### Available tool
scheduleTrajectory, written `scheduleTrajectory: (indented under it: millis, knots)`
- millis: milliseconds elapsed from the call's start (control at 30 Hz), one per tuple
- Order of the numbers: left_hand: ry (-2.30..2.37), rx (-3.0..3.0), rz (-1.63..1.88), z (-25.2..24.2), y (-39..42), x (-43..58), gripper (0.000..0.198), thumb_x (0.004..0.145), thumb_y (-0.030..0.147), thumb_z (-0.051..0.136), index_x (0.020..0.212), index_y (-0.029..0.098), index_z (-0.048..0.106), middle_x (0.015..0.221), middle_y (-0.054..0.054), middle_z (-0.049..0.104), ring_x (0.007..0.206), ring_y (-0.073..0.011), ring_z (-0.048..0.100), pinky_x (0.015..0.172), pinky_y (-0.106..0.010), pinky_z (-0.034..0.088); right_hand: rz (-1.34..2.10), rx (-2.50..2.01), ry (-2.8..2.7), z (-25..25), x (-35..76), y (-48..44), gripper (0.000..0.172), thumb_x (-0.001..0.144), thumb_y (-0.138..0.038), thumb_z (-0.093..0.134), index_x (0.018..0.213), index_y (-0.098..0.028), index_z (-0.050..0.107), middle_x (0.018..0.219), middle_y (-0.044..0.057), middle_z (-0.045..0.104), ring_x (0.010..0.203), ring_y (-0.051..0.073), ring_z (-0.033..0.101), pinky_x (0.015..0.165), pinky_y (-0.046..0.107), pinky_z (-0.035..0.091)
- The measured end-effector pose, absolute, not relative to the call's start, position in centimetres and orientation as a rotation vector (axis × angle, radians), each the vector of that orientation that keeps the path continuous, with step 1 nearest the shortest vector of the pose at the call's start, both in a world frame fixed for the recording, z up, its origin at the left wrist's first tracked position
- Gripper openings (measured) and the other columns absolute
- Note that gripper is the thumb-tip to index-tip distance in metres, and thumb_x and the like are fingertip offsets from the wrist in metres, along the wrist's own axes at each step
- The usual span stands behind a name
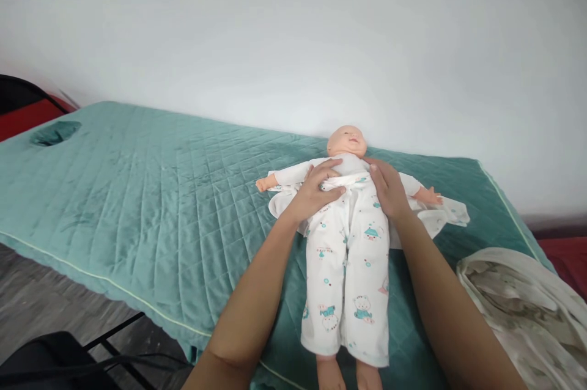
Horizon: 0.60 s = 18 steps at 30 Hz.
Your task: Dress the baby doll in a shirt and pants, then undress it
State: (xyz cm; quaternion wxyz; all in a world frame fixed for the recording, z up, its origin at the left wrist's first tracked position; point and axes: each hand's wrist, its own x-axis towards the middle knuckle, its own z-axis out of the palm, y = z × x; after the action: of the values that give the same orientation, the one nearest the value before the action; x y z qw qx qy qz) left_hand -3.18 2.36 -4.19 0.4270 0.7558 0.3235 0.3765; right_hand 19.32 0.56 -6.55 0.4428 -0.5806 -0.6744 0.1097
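Observation:
A baby doll (348, 139) lies on its back with its arms stretched out to the sides. It wears a white long-sleeved top (351, 164) and white trousers (348, 243) printed with small green animals. My left hand (321, 187) rests on the doll's waist and chest with its fingers spread. Along the other side of the waist, my right hand (389, 187) lies against the body; its fingers are stretched out, some partly hidden. Beneath the doll's arms a printed white garment (440, 216) is spread out.
A quilted green cover (174, 194) lies over a long table with a face hole (55, 133) at the far left. White cloth (527, 310) is heaped at the right. A wall (275, 54) stands behind. Black chair parts (59, 359) show at the lower left.

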Motion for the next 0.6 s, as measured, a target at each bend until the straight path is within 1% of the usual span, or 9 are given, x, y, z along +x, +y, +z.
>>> scheduleTrajectory:
  millis: [233,333,433,500,600]
  knots:
    - [0.786,1.850,0.923,-4.1,2.5,-3.4,0.014,0.087,0.035,0.067,0.093,0.025,0.060,0.153,-0.002,0.051,0.146,-0.0230,0.040,0.128,-0.049,-0.005,0.227,-1.504,-1.609,-6.5,19.1,0.2,0.048,0.103,-0.052,0.032,0.116,-0.024,0.069,0.121,0.009,0.070,0.116,0.029,0.060,0.104,0.047,0.042]
    - [0.786,1.832,0.936,-4.0,2.4,-3.3,0.013,0.087,0.035,0.067,0.092,0.025,0.060,0.152,-0.002,0.051,0.146,-0.0227,0.041,0.128,-0.049,-0.001,0.212,-1.546,-1.555,-6.8,19.1,0.0,0.044,0.102,-0.050,0.036,0.114,-0.023,0.070,0.121,0.009,0.070,0.116,0.029,0.060,0.104,0.047,0.042]
    - [0.796,1.827,0.939,-4.0,2.3,-3.3,0.014,0.086,0.036,0.067,0.093,0.024,0.061,0.152,-0.003,0.051,0.145,-0.0236,0.042,0.128,-0.049,0.005,0.233,-1.580,-1.486,-6.8,19.2,0.3,0.040,0.099,-0.046,0.040,0.112,-0.023,0.071,0.119,0.008,0.071,0.114,0.028,0.061,0.102,0.046,0.043]
    - [0.796,1.821,0.942,-4.0,2.4,-3.3,0.016,0.085,0.036,0.068,0.093,0.024,0.061,0.152,-0.003,0.051,0.144,-0.0241,0.042,0.128,-0.050,0.009,0.277,-1.625,-1.401,-6.6,19.5,0.9,0.037,0.095,-0.045,0.046,0.105,-0.022,0.073,0.111,0.008,0.074,0.106,0.028,0.063,0.097,0.046,0.045]
    - [0.797,1.813,0.947,-4.2,2.5,-3.3,0.016,0.085,0.036,0.069,0.094,0.025,0.062,0.152,-0.003,0.052,0.144,-0.0246,0.042,0.127,-0.050,0.013,0.385,-1.677,-1.269,-6.2,20.0,2.2,0.031,0.083,-0.043,0.058,0.090,-0.019,0.075,0.090,0.007,0.076,0.087,0.026,0.066,0.084,0.043,0.049]
